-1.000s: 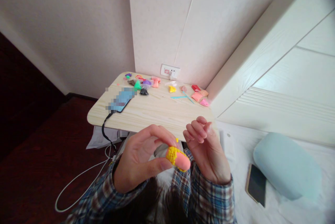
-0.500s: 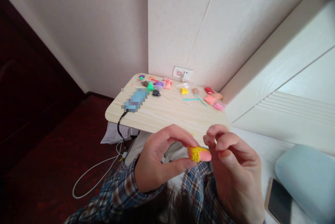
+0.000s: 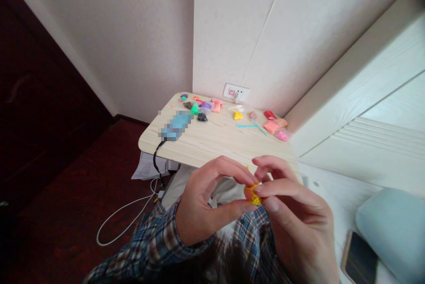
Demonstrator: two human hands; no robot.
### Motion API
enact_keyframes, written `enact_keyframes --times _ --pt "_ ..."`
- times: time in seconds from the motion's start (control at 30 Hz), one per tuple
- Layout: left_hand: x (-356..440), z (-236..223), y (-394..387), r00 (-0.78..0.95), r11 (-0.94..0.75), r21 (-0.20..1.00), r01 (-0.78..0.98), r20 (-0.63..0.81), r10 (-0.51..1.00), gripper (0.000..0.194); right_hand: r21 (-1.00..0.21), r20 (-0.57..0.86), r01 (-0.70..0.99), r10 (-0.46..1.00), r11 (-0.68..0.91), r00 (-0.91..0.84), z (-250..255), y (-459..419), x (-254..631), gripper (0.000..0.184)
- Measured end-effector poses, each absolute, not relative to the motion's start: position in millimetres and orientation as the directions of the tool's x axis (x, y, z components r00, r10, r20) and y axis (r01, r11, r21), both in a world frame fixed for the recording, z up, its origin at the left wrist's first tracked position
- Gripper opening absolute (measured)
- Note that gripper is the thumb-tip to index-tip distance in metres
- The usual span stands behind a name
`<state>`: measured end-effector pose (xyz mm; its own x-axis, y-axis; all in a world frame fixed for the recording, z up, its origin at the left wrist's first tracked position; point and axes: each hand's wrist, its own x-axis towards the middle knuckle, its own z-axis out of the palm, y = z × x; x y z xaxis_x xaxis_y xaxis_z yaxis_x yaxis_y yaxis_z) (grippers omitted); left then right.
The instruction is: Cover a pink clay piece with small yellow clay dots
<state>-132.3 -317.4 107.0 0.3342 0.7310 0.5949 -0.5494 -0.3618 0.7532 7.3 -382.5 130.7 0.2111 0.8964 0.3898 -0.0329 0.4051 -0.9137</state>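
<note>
A small clay piece (image 3: 253, 196), pink with a bumpy yellow covering, is held up in front of me, beyond my lap and before the table's near edge. My left hand (image 3: 212, 200) pinches its left end between thumb and fingertips. From the other side, the thumb and index finger of my right hand (image 3: 297, 217) close on its right end. Fingers cover most of the pink part. A tiny yellow tip pokes up behind my fingers.
On the wooden table (image 3: 212, 142) lie several bags of coloured clay, among them a yellow one (image 3: 237, 115), and thin blue sticks (image 3: 246, 126). A blurred-out phone (image 3: 177, 125) has a black cable. To the right are a dark phone (image 3: 359, 257) and a pale blue cushion (image 3: 392, 226).
My right hand, earlier curled and apart from the clay piece, has come in and closed on its right end. My left hand keeps its pinch. The whole view has shifted.
</note>
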Motion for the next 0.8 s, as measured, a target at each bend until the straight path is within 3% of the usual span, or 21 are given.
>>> enact_keyframes --times 0.37,0.8 --pt "-133.2 110.0 -314.9 0.335 -0.423 0.746 -0.515 0.629 0.702 0.024 -0.929 0.242 -0.238 0.951 0.285 0.194 132.9 -377.4 5.3 0.019" --pt "-133.4 113.5 -314.1 0.365 -0.45 0.752 -0.482 0.639 0.677 0.021 -0.931 0.244 -0.223 0.948 0.288 0.203 130.8 -379.0 11.4 0.025"
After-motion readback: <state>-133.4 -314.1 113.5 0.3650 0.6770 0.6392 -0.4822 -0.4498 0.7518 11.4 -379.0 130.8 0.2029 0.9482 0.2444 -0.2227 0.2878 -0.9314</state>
